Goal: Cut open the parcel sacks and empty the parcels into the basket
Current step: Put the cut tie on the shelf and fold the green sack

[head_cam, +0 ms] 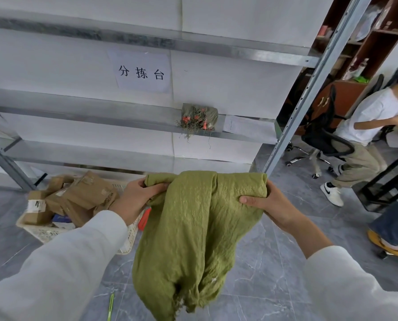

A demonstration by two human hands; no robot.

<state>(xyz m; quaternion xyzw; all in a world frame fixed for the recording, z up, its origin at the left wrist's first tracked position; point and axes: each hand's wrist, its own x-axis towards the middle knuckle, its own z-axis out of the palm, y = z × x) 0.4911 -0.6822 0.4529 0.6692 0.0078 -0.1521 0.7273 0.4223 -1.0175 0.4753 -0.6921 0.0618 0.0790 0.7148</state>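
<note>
A limp green parcel sack hangs in front of me, bunched at its upper edge. My left hand grips the sack's upper left corner, and my right hand grips its upper right corner. The sack's ragged lower end dangles above the floor. To the left stands a cream lattice basket piled with several brown cardboard parcels. A red object shows between the basket and the sack, partly hidden.
A metal shelf rack with a paper sign stands behind the basket. Another folded green sack with red ties lies on a shelf. A seated person on an office chair is at the right. A green pen-like stick lies on the grey tiles.
</note>
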